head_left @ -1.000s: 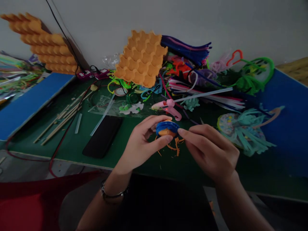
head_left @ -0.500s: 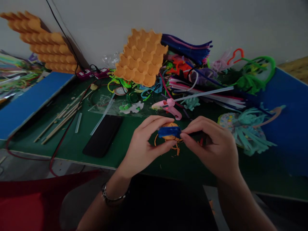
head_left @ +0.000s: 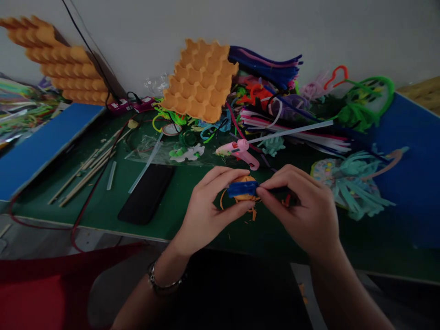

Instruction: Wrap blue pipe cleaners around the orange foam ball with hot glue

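Note:
My left hand [head_left: 209, 206] grips a small rounded orange piece [head_left: 244, 197] between thumb and fingers, just above the table. It looks like a cup cut from an egg tray. Across its middle lies a band of blue pipe cleaner [head_left: 242, 188]. My right hand [head_left: 302, 206] pinches the pipe cleaner at the band's right edge, with thumb and forefinger together; a dark blue length runs back under that hand. Thin orange scraps [head_left: 253, 213] lie below the piece.
Behind my hands lies a pink glue gun [head_left: 242, 153] with a long glue stick. A black phone [head_left: 147, 195] and wooden sticks [head_left: 87, 176] are at left. An orange egg tray [head_left: 201, 82] leans at the back beside bundled pipe cleaners [head_left: 264, 66]. A turquoise tassel [head_left: 357, 183] sits right.
Both hands stay almost in place around the orange piece. The blue band appears slightly turned, and the whole view has shifted a little.

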Motion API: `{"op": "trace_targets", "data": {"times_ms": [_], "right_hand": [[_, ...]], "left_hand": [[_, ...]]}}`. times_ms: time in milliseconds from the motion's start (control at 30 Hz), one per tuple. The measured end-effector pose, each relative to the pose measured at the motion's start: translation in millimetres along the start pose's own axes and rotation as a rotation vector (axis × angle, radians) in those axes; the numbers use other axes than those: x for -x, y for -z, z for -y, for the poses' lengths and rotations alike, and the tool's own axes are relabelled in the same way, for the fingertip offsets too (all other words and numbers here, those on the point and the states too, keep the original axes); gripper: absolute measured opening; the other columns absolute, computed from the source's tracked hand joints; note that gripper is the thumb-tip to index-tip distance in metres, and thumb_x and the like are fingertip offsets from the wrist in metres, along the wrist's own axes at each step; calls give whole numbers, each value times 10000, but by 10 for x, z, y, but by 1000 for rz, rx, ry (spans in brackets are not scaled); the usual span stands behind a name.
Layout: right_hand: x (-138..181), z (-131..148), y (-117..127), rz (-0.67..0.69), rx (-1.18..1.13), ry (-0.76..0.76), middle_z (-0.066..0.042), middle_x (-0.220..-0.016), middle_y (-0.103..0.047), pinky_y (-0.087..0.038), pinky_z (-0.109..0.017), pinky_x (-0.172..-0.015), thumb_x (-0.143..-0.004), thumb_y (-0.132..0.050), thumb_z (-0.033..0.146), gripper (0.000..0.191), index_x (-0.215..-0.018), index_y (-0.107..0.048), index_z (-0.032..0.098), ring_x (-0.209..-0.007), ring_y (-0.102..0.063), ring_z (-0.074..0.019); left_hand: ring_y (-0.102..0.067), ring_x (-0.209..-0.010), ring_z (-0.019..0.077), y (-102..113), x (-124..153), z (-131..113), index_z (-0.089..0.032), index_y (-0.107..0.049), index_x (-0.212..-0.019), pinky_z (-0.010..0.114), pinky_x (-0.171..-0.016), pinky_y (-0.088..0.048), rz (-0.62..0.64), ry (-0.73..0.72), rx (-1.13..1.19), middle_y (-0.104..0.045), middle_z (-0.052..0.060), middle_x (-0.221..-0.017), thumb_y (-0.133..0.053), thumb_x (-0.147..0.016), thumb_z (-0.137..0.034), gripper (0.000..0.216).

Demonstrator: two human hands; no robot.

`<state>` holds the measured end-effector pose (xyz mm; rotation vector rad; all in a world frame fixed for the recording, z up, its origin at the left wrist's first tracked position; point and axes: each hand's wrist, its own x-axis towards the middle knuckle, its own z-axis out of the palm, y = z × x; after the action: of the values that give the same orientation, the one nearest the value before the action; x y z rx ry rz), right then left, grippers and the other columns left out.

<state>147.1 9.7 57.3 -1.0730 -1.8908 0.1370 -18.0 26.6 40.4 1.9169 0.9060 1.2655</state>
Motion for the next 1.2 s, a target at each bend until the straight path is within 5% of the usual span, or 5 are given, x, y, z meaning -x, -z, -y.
{"op": "trace_targets", "data": {"times_ms": [233,467,667,867,1200], "right_hand": [[34,11,70,-42,-119,-32,18,-725,-590,-395,-232,-511,-800,-575,107,99,-814,-572,205,-648,-535,-94],[47,47,76,-72,92,79,-1,-751,-635,-447,-266,-514,-800,-580,99,145,-842,-609,234,-625,-565,-114],[63,58,31,-84,167,191,-17,-745,-625,-475,-272,-564,-793,-588,64,178,-868,-612,223,-647,-576,-123],[49,26,40,-96,151,142,-19,-743,-619,-474,-264,-578,-789,-583,53,177,-854,-602,216,-666,-575,-121],[33,-48,68,-6,196,245,-11,-716,-589,-464,-266,-560,-784,-616,112,115,-823,-606,220,-630,-548,-111]], "left_hand": [[-649,-806,134,-18,8,-2,-200,-637,-972,203,-688,-545,21,213,422,-669,19,-926,-709,-717,-260,271],[-660,-843,176,-58,31,73,-191,-631,-1008,258,-726,-563,14,300,508,-685,66,-969,-678,-728,-466,395],[-662,-851,169,-64,51,76,-195,-623,-1011,259,-753,-561,-25,292,467,-689,60,-975,-671,-742,-449,373],[-668,-867,158,-90,57,74,-191,-605,-1028,237,-735,-561,-15,258,408,-698,38,-987,-679,-748,-270,300],[-607,-933,159,-71,75,103,-200,-600,-1049,271,-798,-500,-44,39,3,-646,48,-1045,-688,-748,-228,314]]}}
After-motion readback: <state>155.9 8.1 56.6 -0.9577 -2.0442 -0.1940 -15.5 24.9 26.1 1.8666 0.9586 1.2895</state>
